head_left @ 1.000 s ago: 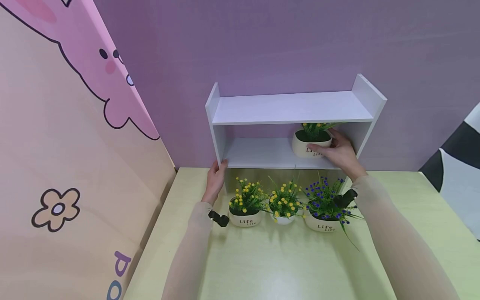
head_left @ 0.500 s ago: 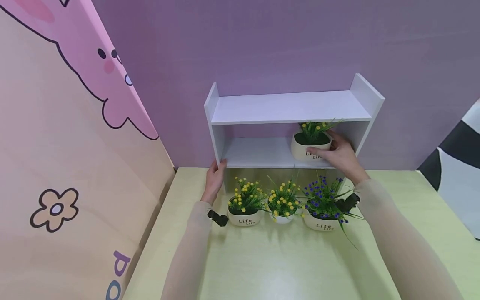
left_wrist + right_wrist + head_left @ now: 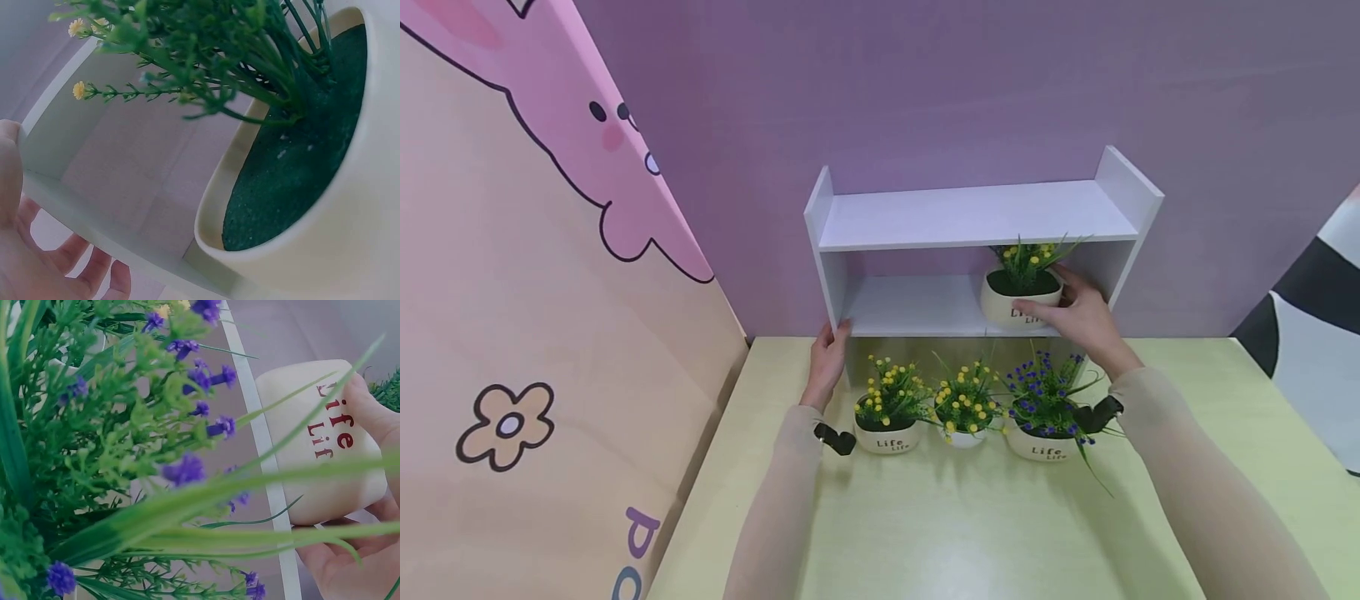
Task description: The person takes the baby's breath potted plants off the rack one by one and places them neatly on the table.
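Observation:
My right hand [image 3: 1081,321] grips a cream oval flowerpot [image 3: 1003,307] with yellow flowers, thumb across the lettered front and fingers behind its right end. This pot is upright at the right of the white shelf's [image 3: 910,304] middle board, close to the front edge. My left hand [image 3: 827,362] holds the lower part of the shelf's left side panel, and in the left wrist view its fingers [image 3: 69,253] curl round the panel. Below, in front of the shelf, stand a cream pot [image 3: 887,439] of yellow flowers, a smaller white pot [image 3: 964,438] of yellow flowers, and a cream pot [image 3: 1041,447] of purple flowers.
The shelf's top board [image 3: 977,215] lies over the gripped pot and hides part of its plant. Behind the shelf rises a purple wall [image 3: 955,83]. A pale decorated wall [image 3: 572,333] borders the light wooden table [image 3: 925,533] on the left.
The pot in my right hand has come slightly forward toward the front edge of the middle board. My left hand keeps its hold on the side panel.

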Action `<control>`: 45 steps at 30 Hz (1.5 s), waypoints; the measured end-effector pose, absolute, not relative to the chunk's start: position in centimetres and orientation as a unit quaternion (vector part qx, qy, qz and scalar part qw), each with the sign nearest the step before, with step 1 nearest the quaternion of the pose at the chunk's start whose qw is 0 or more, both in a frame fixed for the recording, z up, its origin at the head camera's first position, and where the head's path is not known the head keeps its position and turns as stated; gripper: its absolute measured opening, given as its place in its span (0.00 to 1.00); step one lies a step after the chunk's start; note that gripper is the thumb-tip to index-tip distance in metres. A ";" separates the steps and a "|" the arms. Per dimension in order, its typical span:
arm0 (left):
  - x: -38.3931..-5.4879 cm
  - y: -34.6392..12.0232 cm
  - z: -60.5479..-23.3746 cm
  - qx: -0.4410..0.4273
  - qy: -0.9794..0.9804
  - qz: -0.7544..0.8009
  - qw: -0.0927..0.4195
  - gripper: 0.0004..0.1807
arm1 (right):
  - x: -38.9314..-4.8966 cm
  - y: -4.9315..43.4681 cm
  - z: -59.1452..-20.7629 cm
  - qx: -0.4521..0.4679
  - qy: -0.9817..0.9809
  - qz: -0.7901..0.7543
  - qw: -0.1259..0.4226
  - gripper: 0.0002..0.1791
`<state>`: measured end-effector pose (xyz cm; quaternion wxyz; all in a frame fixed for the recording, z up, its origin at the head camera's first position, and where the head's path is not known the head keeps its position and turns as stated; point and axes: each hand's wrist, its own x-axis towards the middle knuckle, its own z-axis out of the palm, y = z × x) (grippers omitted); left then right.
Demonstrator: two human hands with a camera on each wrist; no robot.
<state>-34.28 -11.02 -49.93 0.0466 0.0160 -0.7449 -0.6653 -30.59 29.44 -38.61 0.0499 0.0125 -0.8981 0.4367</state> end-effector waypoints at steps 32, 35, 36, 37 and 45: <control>-34.4 -11.2 -49.9 0.017 -0.741 -0.670 0.043 0.37 | -28.1 29.8 -38.4 0.017 -0.894 0.447 0.042 0.62; -34.4 -11.3 -50.1 0.016 -0.741 -0.670 0.041 0.37 | -28.0 29.8 -38.5 0.019 -0.892 0.449 0.040 0.61; -34.5 -11.3 -50.1 0.016 -0.741 -0.670 0.041 0.37 | -27.9 29.9 -38.5 0.020 -0.893 0.447 0.041 0.60; -34.4 -11.3 -50.1 0.015 -0.741 -0.670 0.042 0.37 | -27.9 30.0 -38.5 0.021 -0.894 0.445 0.042 0.60; -34.4 -11.2 -50.0 0.011 -0.738 -0.673 0.046 0.36 | -27.4 30.2 -38.4 0.021 -0.891 0.452 0.043 0.59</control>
